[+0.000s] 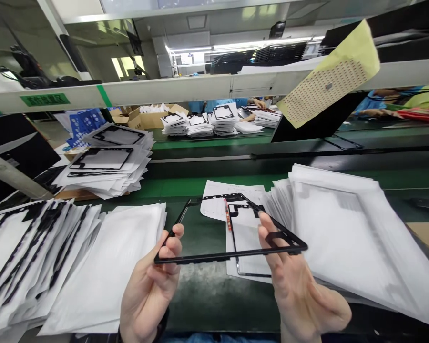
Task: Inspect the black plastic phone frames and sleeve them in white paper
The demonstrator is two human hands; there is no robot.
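Observation:
A thin black rectangular frame (210, 257) is held up and tilted in front of me, above the green work surface. My left hand (152, 286) pinches its left side between thumb and curled fingers. At the opposite side, the fingers of my right hand (295, 281) bear on the right edge, while the thumb points away from the frame. Through the opening I see a second black frame (254, 275) lying on a white sheet (232, 267). A red-and-white pen-like stick (228, 215) lies beside that frame's upper left corner.
White sleeves (107, 267) and a fanned stack with black frames (32, 257) lie at the left. Another pile (96, 169) stands behind them. A large stack of white sleeves (343, 228) fills the right. A yellow sticker sheet (329, 78) hangs from the rail; co-workers' hands (259, 103) show beyond.

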